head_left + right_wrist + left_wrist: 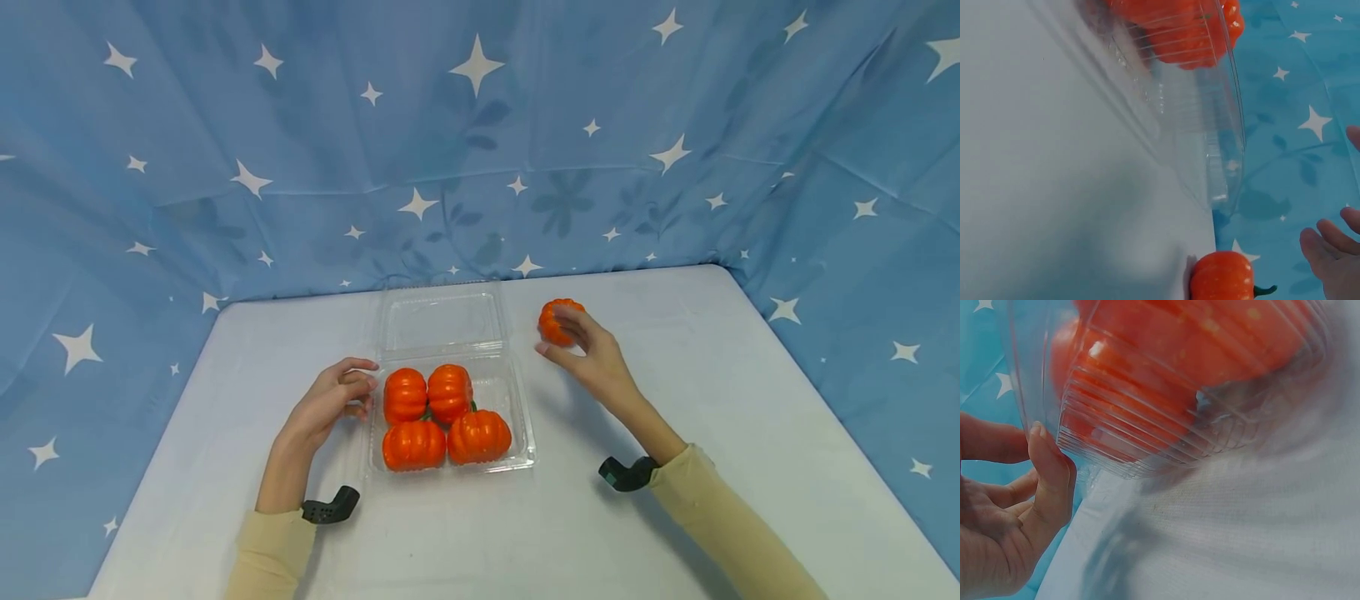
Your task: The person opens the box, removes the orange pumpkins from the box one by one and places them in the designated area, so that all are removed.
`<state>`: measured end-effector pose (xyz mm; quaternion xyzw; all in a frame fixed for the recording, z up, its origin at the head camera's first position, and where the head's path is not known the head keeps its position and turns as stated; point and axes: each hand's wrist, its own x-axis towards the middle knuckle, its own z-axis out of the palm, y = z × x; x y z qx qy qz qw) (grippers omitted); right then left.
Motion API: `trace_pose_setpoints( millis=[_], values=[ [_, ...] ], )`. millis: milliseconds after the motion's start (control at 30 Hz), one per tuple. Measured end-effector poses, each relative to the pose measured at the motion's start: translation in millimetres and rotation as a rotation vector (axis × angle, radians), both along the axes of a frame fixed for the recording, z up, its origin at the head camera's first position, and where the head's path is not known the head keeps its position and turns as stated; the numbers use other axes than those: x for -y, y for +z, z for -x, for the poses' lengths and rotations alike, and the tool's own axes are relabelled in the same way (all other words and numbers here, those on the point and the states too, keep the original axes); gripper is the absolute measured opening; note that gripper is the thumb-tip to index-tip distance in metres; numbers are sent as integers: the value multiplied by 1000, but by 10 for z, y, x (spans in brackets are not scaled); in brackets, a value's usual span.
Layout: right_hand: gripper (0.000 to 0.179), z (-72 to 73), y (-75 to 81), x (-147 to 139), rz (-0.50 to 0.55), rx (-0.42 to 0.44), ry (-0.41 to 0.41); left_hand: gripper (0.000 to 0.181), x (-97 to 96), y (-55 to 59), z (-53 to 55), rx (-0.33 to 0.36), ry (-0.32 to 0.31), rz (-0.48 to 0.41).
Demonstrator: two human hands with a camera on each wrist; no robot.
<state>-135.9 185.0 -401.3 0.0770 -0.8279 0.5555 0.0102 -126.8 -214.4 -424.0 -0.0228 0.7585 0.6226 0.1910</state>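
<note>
One lone pumpkin (550, 325), on the desk (450, 533) at two o'clock from the clear box (492, 392), could roll away if your right hand (600, 358), spread beside it, closes off-centre. Your left hand (330, 404) is at the nine-o'clock rim; you cannot tell whether it pinches. Tugging could flex the thin, ridged plastic under four glossy, ribbed pumpkins (405, 396).

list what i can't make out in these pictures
Lone pumpkin: head view, partly behind the right hand; right wrist view, cut by bottom edge.
Right hand: right wrist view, cut by right edge.
Boxed pumpkins: left wrist view, cut by top edge, blurred behind the box.
</note>
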Motion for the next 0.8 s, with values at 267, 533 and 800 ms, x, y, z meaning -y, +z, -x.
trace_pose_setpoints(
  millis=[267,533,800],
  values=[
    [63,-73,58,129,72,26,66,44,-3,-12,-4,0,2,-2],
    [60,-124,94,303,103,-2,145,43,18,-31,-9,-4,5,3],
    [60,-177,102,418,87,-1,203,41,14,-40,8,-4,7,9]
  ],
)
